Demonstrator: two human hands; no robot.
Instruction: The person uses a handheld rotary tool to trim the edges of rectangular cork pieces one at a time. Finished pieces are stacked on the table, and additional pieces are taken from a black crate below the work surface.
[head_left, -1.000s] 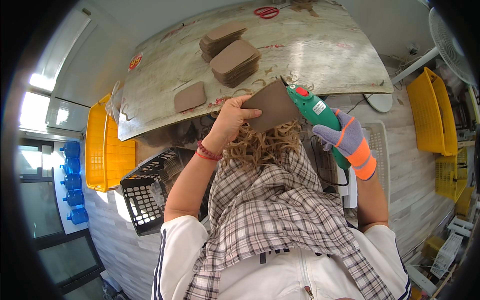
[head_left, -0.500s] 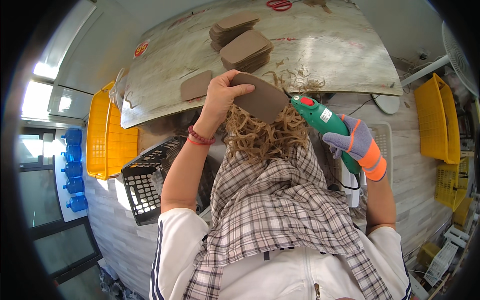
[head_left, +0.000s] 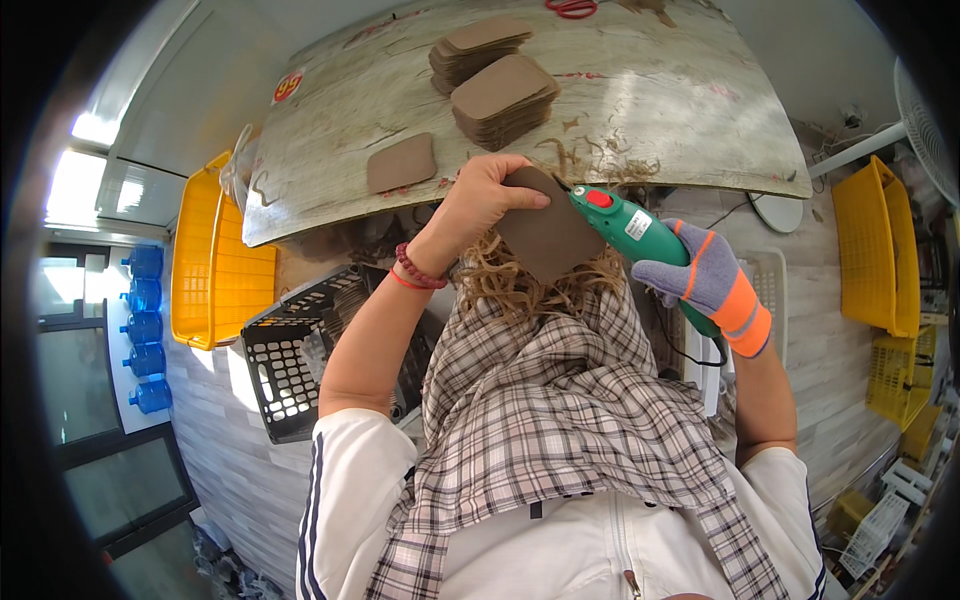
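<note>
My bare left hand (head_left: 487, 205) pinches a brown pad with rounded corners (head_left: 550, 235) over my lap, thumb on its upper face. In my gloved right hand (head_left: 697, 272), fingers wrapped round its body, is a pair of green electric scissors (head_left: 632, 226) with a red switch. Its dark tip meets the pad's upper right edge; the exact cut line is too small to make out. Curly brown offcut strips (head_left: 518, 290) pile on my plaid apron (head_left: 560, 410) below the pad. One similar pad (head_left: 402, 163) lies flat on the table left of my left hand.
On the worn table (head_left: 340, 130) are two stacks of brown pads (head_left: 505, 90), loose strips (head_left: 600, 160) and red-handled scissors (head_left: 571, 9). A black crate (head_left: 285, 375) stands below left. Yellow baskets (head_left: 245, 275) flank both sides. A white fan (head_left: 918, 110) is at far right.
The pad has turned in my left hand, which has moved slightly right. The electric scissors have shifted a little left along the pad's edge. The whole view has moved slightly.
</note>
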